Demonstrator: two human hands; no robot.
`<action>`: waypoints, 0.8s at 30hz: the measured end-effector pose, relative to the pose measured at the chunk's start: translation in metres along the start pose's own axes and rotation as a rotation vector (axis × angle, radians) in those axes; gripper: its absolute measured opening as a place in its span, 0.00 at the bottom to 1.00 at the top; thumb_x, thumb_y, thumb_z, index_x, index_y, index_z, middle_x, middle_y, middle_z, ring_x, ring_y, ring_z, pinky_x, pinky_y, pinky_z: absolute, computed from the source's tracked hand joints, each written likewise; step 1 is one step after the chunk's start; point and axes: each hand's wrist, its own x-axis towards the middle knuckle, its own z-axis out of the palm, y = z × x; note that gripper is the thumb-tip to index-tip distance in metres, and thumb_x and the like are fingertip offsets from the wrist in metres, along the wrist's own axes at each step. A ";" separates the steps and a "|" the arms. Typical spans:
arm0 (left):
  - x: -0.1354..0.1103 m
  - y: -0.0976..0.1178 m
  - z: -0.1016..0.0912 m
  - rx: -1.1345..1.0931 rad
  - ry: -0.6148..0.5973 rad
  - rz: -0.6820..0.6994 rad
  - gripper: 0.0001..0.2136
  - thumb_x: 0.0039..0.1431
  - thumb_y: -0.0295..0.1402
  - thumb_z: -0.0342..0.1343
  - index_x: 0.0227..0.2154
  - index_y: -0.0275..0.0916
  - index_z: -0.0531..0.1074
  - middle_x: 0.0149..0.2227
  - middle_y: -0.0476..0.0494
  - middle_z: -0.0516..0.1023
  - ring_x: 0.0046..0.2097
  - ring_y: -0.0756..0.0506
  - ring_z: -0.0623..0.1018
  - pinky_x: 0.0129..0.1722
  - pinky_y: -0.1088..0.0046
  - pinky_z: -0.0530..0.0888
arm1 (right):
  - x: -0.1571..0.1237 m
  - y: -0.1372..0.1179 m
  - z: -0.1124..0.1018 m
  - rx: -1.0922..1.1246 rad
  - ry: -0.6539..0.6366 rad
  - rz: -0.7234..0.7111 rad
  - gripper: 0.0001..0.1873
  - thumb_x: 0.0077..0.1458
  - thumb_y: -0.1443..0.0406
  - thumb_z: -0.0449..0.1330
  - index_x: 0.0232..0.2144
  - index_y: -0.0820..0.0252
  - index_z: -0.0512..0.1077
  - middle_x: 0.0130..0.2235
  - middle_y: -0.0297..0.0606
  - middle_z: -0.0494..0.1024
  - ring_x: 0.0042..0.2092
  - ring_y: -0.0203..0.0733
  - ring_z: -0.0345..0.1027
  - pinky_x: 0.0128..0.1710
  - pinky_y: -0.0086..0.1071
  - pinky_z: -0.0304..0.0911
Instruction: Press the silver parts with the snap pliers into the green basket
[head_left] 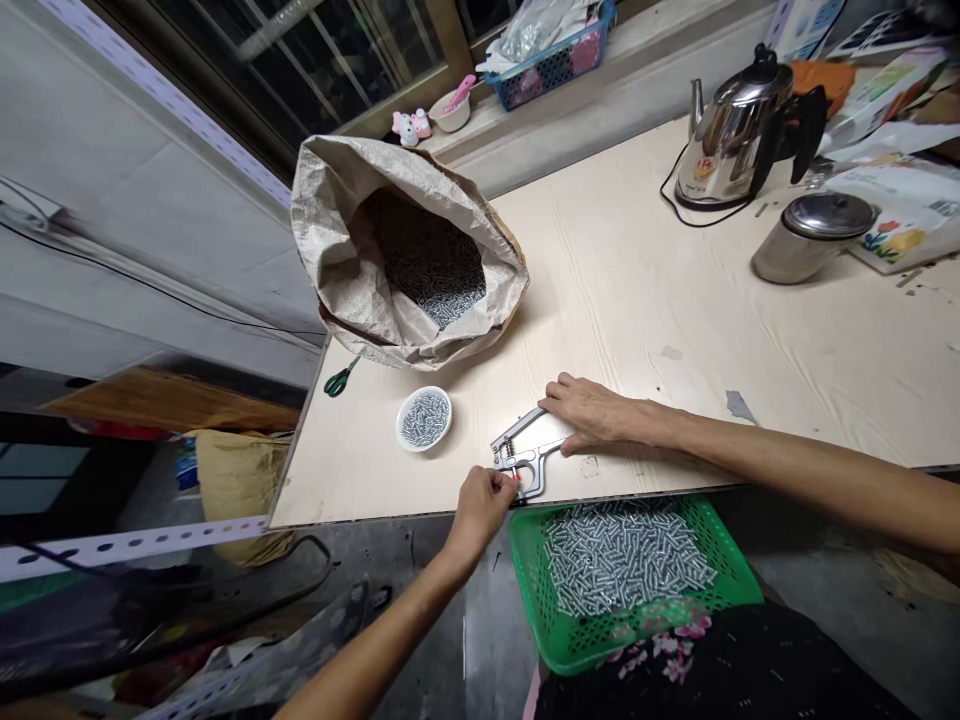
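A grey metal hand press tool [531, 462] with two long handles and a small coil spring lies at the front edge of the table. My right hand [589, 410] grips its handle ends, fingers over the upper lever and thumb at the lower one; the handles are spread. My left hand [484, 502] is closed in a pinch at the tool's working end, beside a small red part. What its fingertips hold is hidden. A white bowl [424, 447] of small silvery metal pieces stands left of the tool. Below the edge, a green basket [534, 610] holds many ribbed metal cylinders [626, 555].
A large open sack [337, 200] with metal pieces inside stands at the back left. Green-handled scissors [339, 382] lie near the left edge. A steel kettle [724, 140] and a lidded metal canister [806, 240] stand at the right, with packets [915, 215] behind.
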 end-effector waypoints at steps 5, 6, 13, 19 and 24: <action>0.000 0.020 0.013 0.357 0.315 0.537 0.18 0.56 0.35 0.56 0.48 0.36 0.65 0.49 0.35 0.68 0.50 0.38 0.68 0.46 0.59 0.71 | -0.004 -0.003 0.007 -0.004 0.038 0.018 0.25 0.45 0.54 0.69 0.41 0.64 0.69 0.43 0.45 0.69 0.43 0.49 0.58 0.36 0.36 0.56; 0.006 0.024 0.015 0.402 0.286 0.620 0.21 0.56 0.34 0.58 0.51 0.36 0.62 0.52 0.34 0.66 0.53 0.37 0.66 0.49 0.56 0.69 | -0.004 -0.004 0.007 -0.010 0.032 0.023 0.26 0.44 0.54 0.69 0.41 0.64 0.69 0.43 0.45 0.69 0.43 0.49 0.58 0.36 0.36 0.56; 0.046 0.045 0.010 0.582 -0.003 0.686 0.23 0.55 0.36 0.59 0.52 0.33 0.61 0.46 0.36 0.69 0.48 0.39 0.68 0.47 0.59 0.70 | -0.006 -0.014 -0.001 -0.081 -0.020 0.109 0.26 0.44 0.56 0.70 0.41 0.67 0.69 0.41 0.46 0.71 0.43 0.50 0.60 0.40 0.38 0.55; 0.040 0.048 0.016 0.564 -0.009 0.641 0.07 0.62 0.33 0.50 0.38 0.36 0.69 0.39 0.41 0.71 0.43 0.42 0.68 0.44 0.63 0.69 | -0.007 -0.015 0.017 -0.056 0.026 0.072 0.05 0.59 0.66 0.58 0.32 0.63 0.70 0.34 0.41 0.72 0.38 0.44 0.61 0.37 0.36 0.54; 0.039 0.045 0.020 0.530 0.026 0.613 0.07 0.61 0.32 0.52 0.40 0.37 0.70 0.39 0.41 0.72 0.44 0.42 0.69 0.44 0.63 0.69 | -0.010 -0.013 0.019 -0.028 0.081 0.095 0.05 0.56 0.65 0.60 0.33 0.62 0.70 0.35 0.42 0.71 0.38 0.45 0.61 0.37 0.37 0.56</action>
